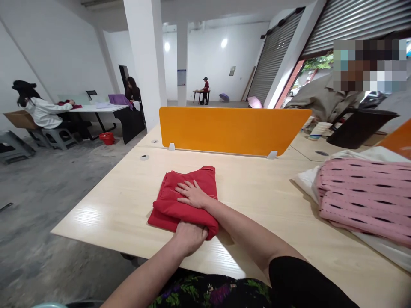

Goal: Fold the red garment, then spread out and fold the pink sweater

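Note:
A folded red garment [180,209] with pale stitched seams lies on the light wooden table [257,188], right in front of me. My right hand [193,196] rests flat on top of it, fingers spread, with the forearm coming in from the right. At the near edge, my left hand [191,237] is closed on the thick front fold. Its fingers run in under the cloth and are mostly hidden, while the thumb side shows near the right end of the fold.
An orange divider [231,130] stands along the table's far side. To the right lies pink fabric with dark dashes [366,192] on white cloth. Behind it are a black bin [359,128], paper cups [319,129] and a person in a grey shirt [313,96]. Others sit at a white table [99,108].

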A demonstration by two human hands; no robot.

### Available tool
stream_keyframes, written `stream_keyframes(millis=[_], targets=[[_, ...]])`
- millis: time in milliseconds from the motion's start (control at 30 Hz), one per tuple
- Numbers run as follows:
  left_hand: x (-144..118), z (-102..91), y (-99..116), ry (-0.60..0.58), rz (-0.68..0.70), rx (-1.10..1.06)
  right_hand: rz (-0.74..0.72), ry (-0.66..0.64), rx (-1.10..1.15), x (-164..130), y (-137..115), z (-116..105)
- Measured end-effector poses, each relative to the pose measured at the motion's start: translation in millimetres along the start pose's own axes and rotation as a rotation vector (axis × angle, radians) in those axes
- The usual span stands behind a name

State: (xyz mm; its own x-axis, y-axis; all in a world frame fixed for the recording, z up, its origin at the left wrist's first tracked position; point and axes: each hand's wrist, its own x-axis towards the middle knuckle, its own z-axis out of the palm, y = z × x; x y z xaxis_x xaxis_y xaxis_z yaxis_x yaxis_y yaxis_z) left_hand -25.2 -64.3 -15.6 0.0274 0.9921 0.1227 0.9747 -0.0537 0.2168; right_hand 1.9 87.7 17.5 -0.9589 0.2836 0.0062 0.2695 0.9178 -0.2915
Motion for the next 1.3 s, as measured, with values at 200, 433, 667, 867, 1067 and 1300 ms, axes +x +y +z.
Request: stream_keyframes(millis=[200, 433, 667, 867, 1067, 1300], targets=[[-34, -24.6, -17, -0.062, 0.084, -0.017, 0.282, 0.089, -0.071, -40, -35, 10], [-91, -56.9, -66, -0.085, -0.042, -0.390, 0.098, -0.059, 0.041, -119, -20, -31], [-89, -71.0, -43, 0.433, -0.524, -0.246, 0.098, 0.257, 0.072, -114, -11, -55], [-42, -51.6, -30, 0.147, -0.224, 0.229, 0.118, 0.250, -0.050, -56, 0, -27], [-40, -28.0, -53, 0.024, -0.310, 0.226, 0.149, 0.048, 0.040, -35, 29, 2], [-40, -32.9, -50, 0.030, -0.332, 0.109, 0.054, 0.157, 0.005, -68, 20, -18]])
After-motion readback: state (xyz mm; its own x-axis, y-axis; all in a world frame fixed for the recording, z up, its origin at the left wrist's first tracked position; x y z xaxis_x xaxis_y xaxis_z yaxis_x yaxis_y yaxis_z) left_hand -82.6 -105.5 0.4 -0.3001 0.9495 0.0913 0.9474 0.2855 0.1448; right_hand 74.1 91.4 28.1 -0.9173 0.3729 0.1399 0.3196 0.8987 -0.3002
